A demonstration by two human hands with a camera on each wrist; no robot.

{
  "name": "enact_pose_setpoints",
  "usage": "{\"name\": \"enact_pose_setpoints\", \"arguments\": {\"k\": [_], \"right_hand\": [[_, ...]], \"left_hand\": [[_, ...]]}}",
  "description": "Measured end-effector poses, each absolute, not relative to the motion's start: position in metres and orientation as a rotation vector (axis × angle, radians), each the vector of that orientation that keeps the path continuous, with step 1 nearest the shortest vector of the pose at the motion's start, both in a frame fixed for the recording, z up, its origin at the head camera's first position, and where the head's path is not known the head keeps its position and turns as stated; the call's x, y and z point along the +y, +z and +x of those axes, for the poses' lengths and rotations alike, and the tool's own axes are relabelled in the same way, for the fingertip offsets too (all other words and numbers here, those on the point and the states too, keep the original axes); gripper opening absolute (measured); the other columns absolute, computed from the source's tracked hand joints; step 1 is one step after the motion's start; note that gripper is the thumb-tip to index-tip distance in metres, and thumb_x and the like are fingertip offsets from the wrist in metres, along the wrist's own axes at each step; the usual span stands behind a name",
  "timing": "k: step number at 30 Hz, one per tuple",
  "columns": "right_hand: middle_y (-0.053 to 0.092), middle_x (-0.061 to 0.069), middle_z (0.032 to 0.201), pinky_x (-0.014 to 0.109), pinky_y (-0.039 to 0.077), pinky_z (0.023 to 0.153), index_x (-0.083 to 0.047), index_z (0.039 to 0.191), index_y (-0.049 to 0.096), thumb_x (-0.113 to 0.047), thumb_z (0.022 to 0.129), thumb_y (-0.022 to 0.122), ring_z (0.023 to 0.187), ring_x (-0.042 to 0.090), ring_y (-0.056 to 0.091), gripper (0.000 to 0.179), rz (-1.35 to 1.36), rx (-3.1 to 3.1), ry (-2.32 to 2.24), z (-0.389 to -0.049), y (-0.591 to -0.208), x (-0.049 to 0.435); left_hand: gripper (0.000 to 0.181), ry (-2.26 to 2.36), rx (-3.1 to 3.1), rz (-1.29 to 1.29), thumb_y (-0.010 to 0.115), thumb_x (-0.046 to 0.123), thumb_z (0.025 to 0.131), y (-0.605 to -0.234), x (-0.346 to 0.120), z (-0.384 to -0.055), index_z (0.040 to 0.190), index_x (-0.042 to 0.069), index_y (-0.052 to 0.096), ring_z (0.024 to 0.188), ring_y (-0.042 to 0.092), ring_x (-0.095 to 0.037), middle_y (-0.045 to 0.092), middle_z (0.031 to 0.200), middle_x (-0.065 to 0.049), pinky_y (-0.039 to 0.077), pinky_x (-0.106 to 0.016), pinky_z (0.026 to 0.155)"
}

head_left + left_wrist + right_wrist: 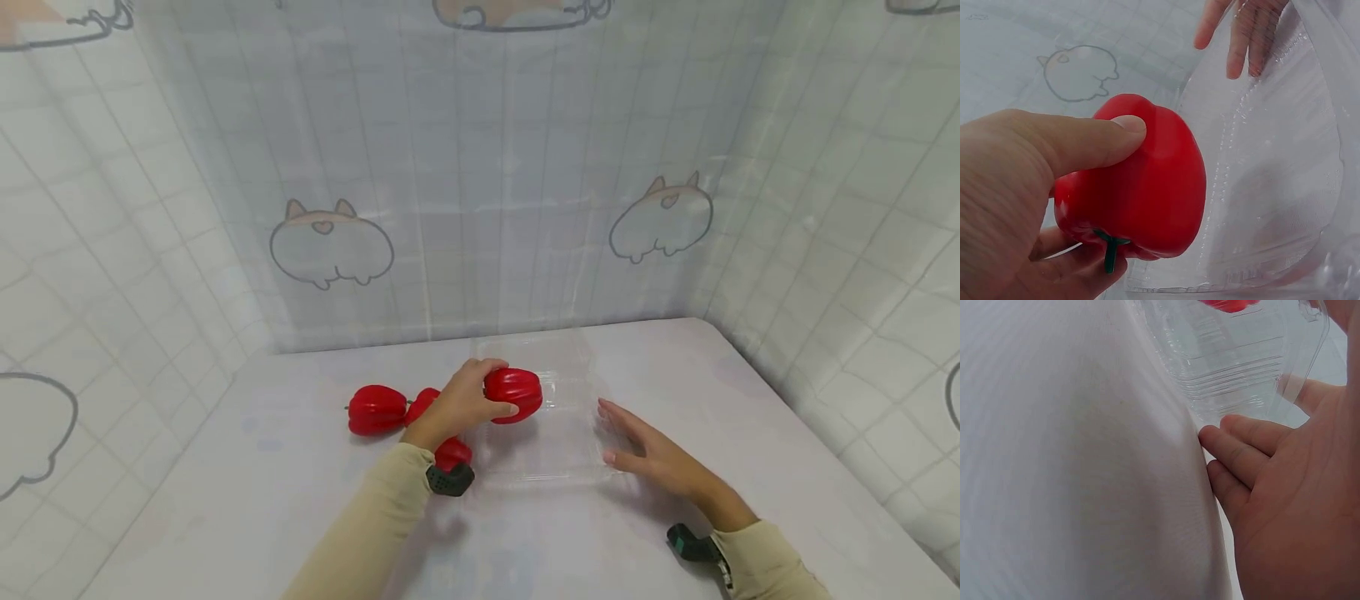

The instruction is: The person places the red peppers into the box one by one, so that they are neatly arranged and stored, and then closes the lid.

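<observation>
Right hand [648, 450], fingers relaxed, at clear tray's [540, 478] right edge. Left hand [461, 404] grips red pepper [517, 392] over tray's left half, unplaced. Three other peppers [377, 410] lie on desk [187, 521] off tray's left edge; none seen inside.

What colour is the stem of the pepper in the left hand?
The stem is dark green; it shows best in the left wrist view.

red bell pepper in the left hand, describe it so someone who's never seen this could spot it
On the white table, find the clear plastic container. Over its left side, the person's left hand grips a glossy red bell pepper with a green stem. It alone is held up; the other red peppers lie on the table left of the container.
</observation>
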State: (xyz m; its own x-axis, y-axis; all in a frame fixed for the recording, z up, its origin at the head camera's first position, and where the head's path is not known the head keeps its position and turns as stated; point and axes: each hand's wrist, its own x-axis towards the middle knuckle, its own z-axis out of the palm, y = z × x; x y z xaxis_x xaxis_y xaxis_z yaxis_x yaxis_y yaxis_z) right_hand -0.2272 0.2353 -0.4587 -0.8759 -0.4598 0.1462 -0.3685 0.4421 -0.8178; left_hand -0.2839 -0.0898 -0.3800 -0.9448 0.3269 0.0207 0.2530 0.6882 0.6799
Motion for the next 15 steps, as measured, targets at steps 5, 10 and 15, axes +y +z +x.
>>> {"name": "enact_pose_setpoints", "arguments": {"k": [5, 10, 15], "right_hand": [[0.032, 0.016, 0.16, 0.019, 0.024, 0.111, -0.01, 0.159, 0.024, -0.026, 0.097, 0.067, 0.145, 0.035, 0.032, 0.077, -0.763, 2.585, -1.442, -0.2242, -0.4596, 0.2355], [0.032, 0.015, 0.16, 0.027, 0.025, 0.114, -0.012, 0.159, 0.024, -0.026, 0.097, 0.067, 0.146, 0.033, 0.031, 0.077, -0.749, 2.591, -1.433, -0.225, -0.4588, 0.2359], [0.032, 0.015, 0.16, 0.026, 0.025, 0.113, -0.01, 0.159, 0.024, -0.026, 0.097, 0.067, 0.146, 0.034, 0.031, 0.078, -0.748, 2.587, -1.429, -0.2263, -0.4593, 0.2363]], "left_hand": [[0.077, 1.055, 2.799, 0.498, 0.087, 0.026, 0.078, -0.381, -0.0875, -0.2835, 0.144, 0.016, 0.049, 0.118, 0.052, -0.026, 0.053, 0.13, -0.006, 0.058, -0.041, 0.082], [0.078, 1.018, 2.817, 0.516, 0.089, 0.026, 0.076, -0.3802, -0.0862, -0.2838, 0.143, 0.015, 0.05, 0.119, 0.052, -0.026, 0.054, 0.131, -0.006, 0.058, -0.041, 0.081], [0.078, 1.004, 2.831, 0.507, 0.089, 0.027, 0.076, -0.3808, -0.0865, -0.2823, 0.143, 0.016, 0.051, 0.119, 0.051, -0.026, 0.055, 0.131, -0.005, 0.058, -0.041, 0.082]]}}
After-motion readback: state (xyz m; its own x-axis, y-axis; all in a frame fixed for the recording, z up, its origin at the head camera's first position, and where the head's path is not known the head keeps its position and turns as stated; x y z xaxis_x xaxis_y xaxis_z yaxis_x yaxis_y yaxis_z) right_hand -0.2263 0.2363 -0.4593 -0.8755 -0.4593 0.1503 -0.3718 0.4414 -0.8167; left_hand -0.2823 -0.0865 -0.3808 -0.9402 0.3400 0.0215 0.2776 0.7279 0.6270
